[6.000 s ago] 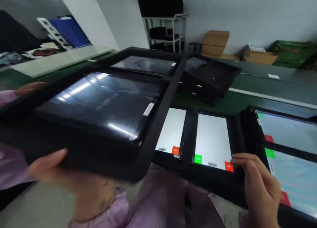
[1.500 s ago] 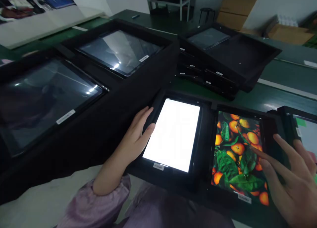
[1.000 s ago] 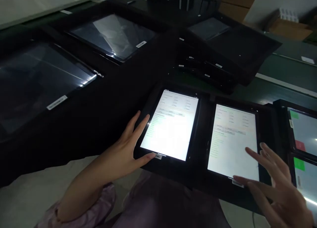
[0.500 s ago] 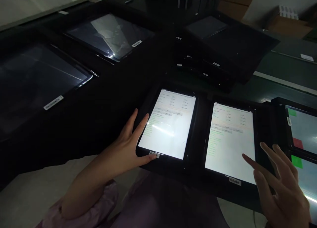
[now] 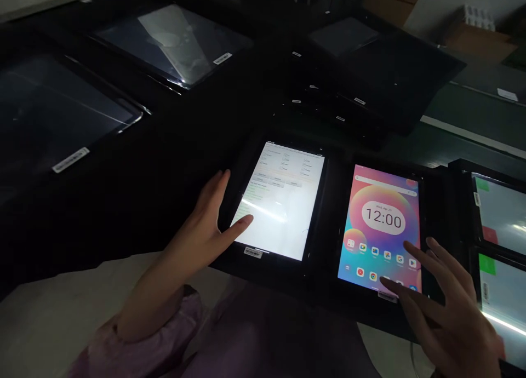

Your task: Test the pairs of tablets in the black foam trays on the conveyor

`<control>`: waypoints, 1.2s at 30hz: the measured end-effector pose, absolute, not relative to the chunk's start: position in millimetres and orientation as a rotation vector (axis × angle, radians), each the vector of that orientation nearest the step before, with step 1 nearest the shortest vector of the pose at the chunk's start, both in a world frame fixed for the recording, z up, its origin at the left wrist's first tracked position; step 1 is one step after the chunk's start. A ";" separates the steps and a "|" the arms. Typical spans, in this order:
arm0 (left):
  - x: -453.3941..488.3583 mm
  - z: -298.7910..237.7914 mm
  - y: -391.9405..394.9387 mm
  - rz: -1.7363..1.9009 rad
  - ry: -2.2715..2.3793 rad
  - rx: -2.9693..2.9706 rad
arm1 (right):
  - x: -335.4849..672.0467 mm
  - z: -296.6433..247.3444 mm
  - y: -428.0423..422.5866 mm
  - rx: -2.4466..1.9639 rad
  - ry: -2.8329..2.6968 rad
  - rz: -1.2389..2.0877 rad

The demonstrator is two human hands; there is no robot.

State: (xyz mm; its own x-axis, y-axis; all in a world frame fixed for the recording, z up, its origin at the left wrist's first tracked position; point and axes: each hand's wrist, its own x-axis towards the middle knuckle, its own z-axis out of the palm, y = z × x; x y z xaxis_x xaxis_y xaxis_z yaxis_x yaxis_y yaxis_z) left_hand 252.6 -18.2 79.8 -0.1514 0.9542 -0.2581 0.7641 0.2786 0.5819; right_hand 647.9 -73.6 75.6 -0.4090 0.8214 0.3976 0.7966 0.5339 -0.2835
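Green surface: A long dark green surface (image 5: 464, 112) goes across the back on the right side. Brown cardboard boxes (image 5: 480, 44) sit past it, up in the far corner.

Black trays: Big flat black trays (image 5: 123, 164) fill the left side. A pile of black trays (image 5: 349, 98) sits at the back, near the middle.

Dark tablets: Two dark glass tablets (image 5: 61, 109) lie in the trays on the left, with their screens off and shiny.

Lit tablets: Two bright tablets stand side by side in a black tray, close to the person. The left one, a white list tablet (image 5: 283, 202), shows rows of small words. The right one, a colourful clock tablet (image 5: 380, 224), shows pink and blue colours, small app pictures and 12:00.

Side tablets: Two pale tablets with green squares (image 5: 503, 202) sit at the right edge.

Left hand: The left hand (image 5: 201, 224) is spread and open. Its pointer finger lies on the lower left of the white list tablet.

Right hand: The right hand (image 5: 444, 307) is spread and open, by the bottom right of the colourful clock tablet. You cannot tell if it touches the glass.

Sleeve: A pink sleeve (image 5: 143, 356) shows at the left wrist.
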 end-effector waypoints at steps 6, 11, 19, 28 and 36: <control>248.1 80.3 -14.2 0.355 1.884 1.572 | 635.5 73.4 -73.6 -1.293 -2.249 0.056; 244.3 76.0 -15.4 0.364 1.848 1.636 | 621.2 76.9 -71.8 -1.249 -2.313 0.158; 236.5 83.5 -25.4 0.455 1.722 1.597 | 613.9 67.9 -62.9 -1.193 -2.401 0.167; 220.2 84.9 -20.3 0.319 1.596 1.575 | 641.5 70.3 -63.1 -1.209 -2.384 0.047; 216.8 83.6 -25.0 0.359 1.646 1.442 | 643.8 71.9 -61.2 -1.132 -2.423 -0.007</control>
State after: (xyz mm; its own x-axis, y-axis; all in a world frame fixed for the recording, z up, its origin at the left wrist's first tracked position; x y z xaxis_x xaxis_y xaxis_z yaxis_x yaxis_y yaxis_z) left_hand 216.8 -25.0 83.6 0.0751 0.9026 -0.4239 0.6442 0.2806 0.7116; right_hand 643.8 -61.2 71.9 -0.5537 0.7248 0.4100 0.7272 0.6608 -0.1858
